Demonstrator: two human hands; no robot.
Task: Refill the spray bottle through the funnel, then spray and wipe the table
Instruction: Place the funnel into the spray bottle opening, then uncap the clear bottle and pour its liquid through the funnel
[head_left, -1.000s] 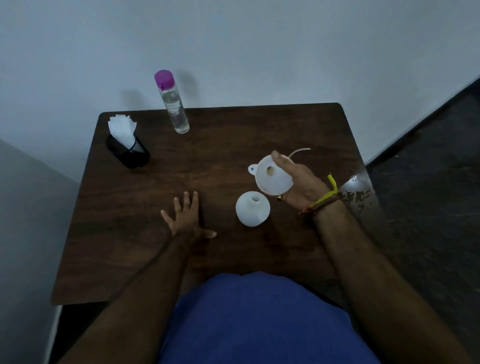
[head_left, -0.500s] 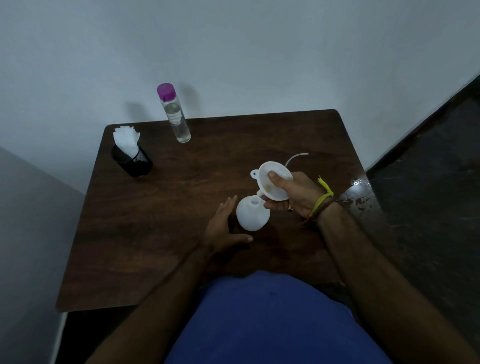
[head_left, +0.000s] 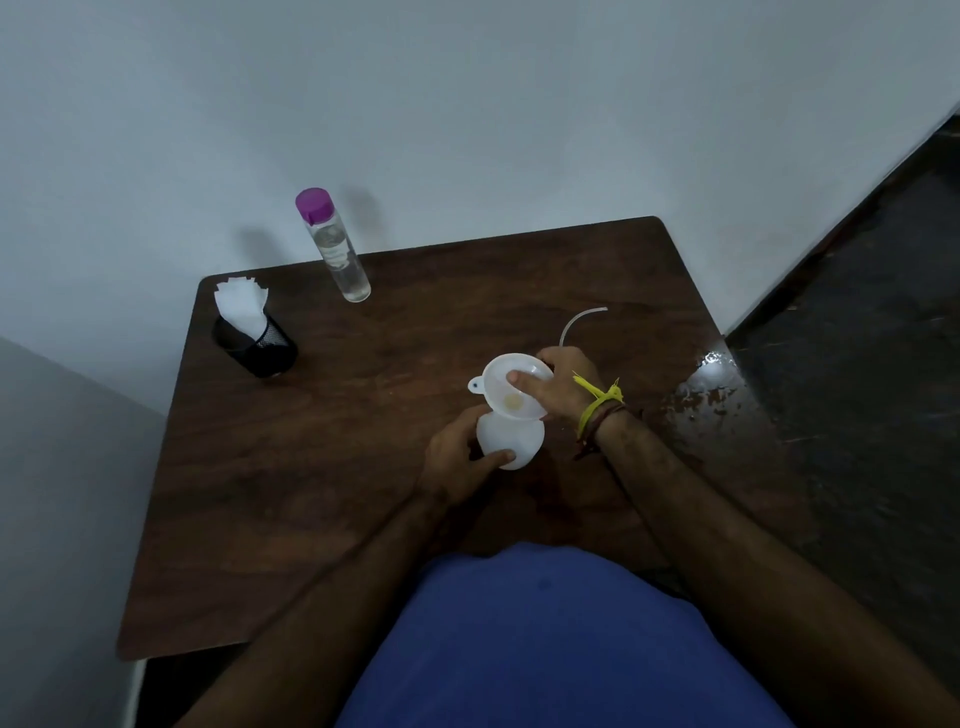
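Since the earlier frame your left hand (head_left: 457, 457) has closed in from beside the round white spray bottle (head_left: 511, 441) and now wraps its curled fingers around the smooth belly. Your right hand (head_left: 558, 387) has lowered the translucent plastic funnel (head_left: 511, 387) onto the bottle's neck, thumb inside the rim, fingers curled behind. Both stand mid-table on the dark wood-grain table (head_left: 363, 467). At the far edge stand a clear, purple-capped cylinder bottle (head_left: 335, 247) and a black mesh cup of white tissues (head_left: 254, 338). A thin curved tube (head_left: 579, 322) lies beyond your right hand.
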